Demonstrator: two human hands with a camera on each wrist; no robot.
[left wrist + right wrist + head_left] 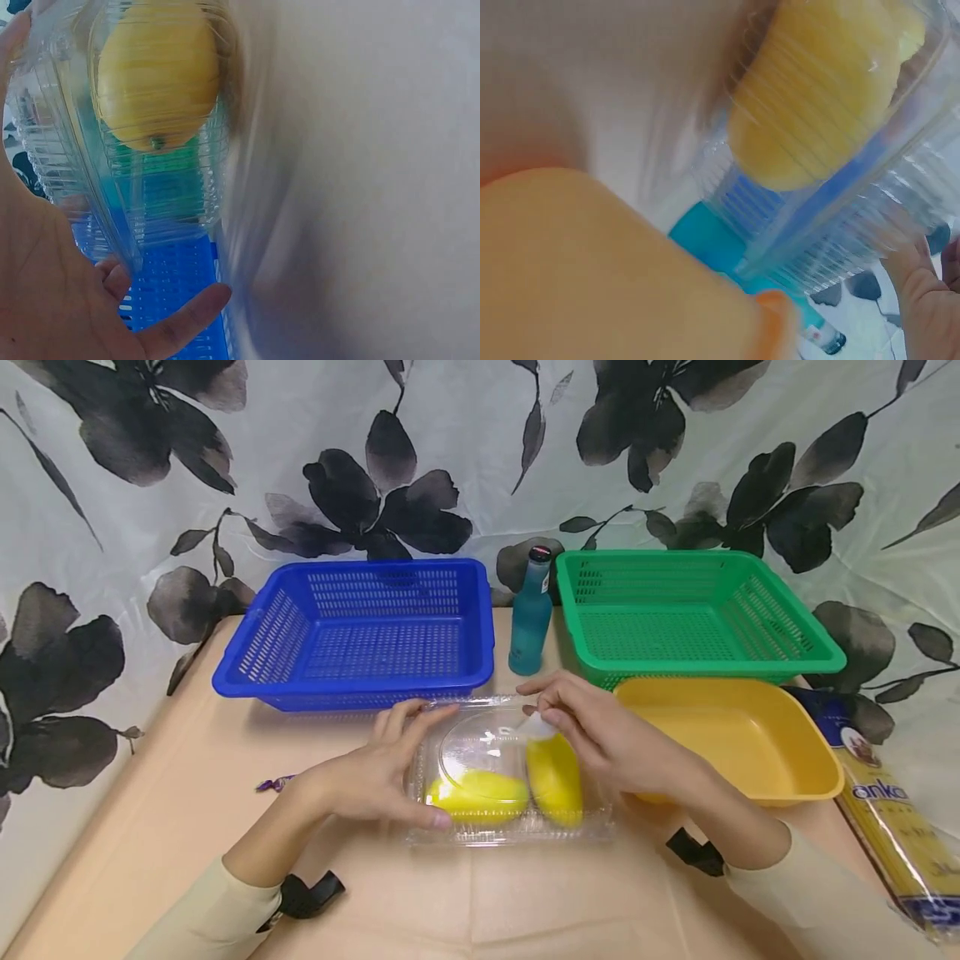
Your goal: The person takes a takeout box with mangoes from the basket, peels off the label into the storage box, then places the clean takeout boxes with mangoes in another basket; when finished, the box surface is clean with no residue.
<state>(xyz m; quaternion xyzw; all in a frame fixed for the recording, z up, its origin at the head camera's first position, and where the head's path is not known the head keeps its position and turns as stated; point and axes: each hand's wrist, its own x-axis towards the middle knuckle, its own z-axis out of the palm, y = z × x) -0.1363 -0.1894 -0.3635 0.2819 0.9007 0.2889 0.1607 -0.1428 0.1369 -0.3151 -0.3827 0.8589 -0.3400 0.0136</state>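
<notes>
A clear plastic clamshell box [480,727] sits in the middle of the worktop [375,918], and 2 yellow mangoes show through its lid. 1 mango [480,797] lies crosswise near the front left; the other mango [557,781] points away from the person on the right.

The left hand [378,777] has its fingers and thumb spread apart, touching the left side of the box. The right hand [592,727] has curled fingers over the far right part of the lid, with thumb and finger together on a small white piece [536,725]; what that piece is, I cannot tell.

Behind the box, on the left, is a blue plastic basket [375,687]. A teal glass bottle [529,622] with a dark cap stands upright between it and a green plastic basket [712,668]. Just in front of the green basket is a yellow plastic tray [727,735], and beside that, at the right edge, lies a pasta packet [892,827]. A purple wrapped candy [275,783] lies near the left wrist. Floral cloth [480,410] hangs behind everything.
</notes>
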